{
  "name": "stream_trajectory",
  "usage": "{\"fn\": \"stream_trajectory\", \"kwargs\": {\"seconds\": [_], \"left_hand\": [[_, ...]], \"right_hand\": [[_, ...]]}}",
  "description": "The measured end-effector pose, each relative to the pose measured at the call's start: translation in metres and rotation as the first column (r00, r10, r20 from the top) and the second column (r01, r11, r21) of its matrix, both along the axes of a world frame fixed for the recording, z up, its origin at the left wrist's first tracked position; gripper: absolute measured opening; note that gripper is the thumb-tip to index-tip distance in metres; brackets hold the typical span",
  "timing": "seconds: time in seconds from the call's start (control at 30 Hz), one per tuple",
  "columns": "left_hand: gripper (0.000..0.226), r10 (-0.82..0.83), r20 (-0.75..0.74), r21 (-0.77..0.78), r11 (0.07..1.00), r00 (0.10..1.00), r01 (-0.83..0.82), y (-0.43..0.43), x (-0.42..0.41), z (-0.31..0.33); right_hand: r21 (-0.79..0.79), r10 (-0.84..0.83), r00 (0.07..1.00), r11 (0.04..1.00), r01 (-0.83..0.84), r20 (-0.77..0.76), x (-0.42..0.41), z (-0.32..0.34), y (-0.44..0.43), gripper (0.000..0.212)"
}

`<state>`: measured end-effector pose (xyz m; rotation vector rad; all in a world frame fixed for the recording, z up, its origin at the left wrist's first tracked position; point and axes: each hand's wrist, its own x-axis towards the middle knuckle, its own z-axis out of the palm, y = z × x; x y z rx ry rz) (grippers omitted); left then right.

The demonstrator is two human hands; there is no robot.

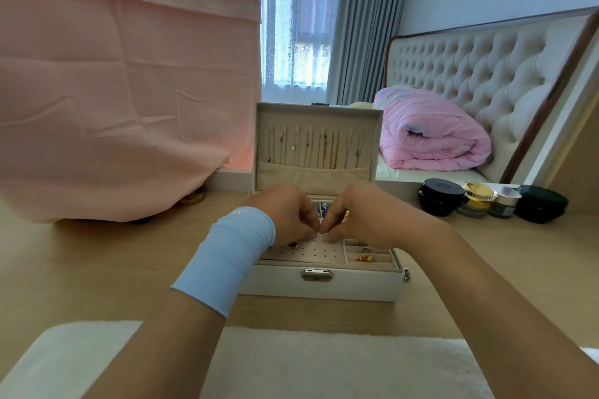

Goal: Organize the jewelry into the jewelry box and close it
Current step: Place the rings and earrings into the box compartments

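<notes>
A white jewelry box (324, 285) stands open on the wooden table, its lid (316, 113) upright with several necklaces (324, 147) hanging inside. My left hand (285, 214) and my right hand (356, 214) meet fingertip to fingertip over the perforated earring panel (311, 253), pinching a tiny earring (325, 233) between them. A red earring (293, 244) sits in the panel at the left. Rings (364, 257) lie in the slots at the front right. My left wrist wears a blue band.
Several cosmetic jars (479, 199) stand at the table's right back. A pink cloth (123, 81) drapes over something at the left. A white furry mat (324, 359) lies at the front edge. A bed with a pink quilt (428, 133) is behind.
</notes>
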<state>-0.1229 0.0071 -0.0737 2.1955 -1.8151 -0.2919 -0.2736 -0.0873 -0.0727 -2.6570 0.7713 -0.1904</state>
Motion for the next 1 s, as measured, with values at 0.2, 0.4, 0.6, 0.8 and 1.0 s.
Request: {"fn": "stream_trajectory", "kwargs": {"seconds": [0.2, 0.4, 0.6, 0.8, 1.0], "left_hand": [[0.011, 0.004, -0.012, -0.007, 1.000, 1.000, -0.005, -0.001, 0.001, -0.003], [0.008, -0.006, -0.040, -0.019, 1.000, 0.999, 0.006, -0.001, 0.002, -0.005], [0.012, -0.022, -0.038, -0.028, 0.999, 0.999, 0.021, -0.002, 0.003, -0.006], [0.009, -0.023, -0.034, -0.035, 0.999, 0.999, 0.021, -0.001, 0.001, -0.007], [0.016, 0.001, -0.026, -0.043, 0.999, 1.000, -0.002, 0.005, 0.002, -0.010]], "right_hand": [[-0.032, 0.008, 0.998, 0.999, -0.009, -0.057, 0.002, 0.001, 0.003, 0.017], [-0.096, 0.016, 0.995, 0.995, -0.026, -0.097, 0.004, 0.003, 0.005, 0.018], [-0.120, 0.049, 0.987, 0.990, -0.068, -0.154, 0.007, 0.001, 0.010, 0.019], [-0.104, 0.024, 0.997, 0.994, -0.033, -0.080, 0.004, 0.002, 0.008, 0.017], [-0.063, 0.017, 1.000, 0.998, -0.016, 0.010, -0.002, 0.007, 0.003, 0.010]]}}
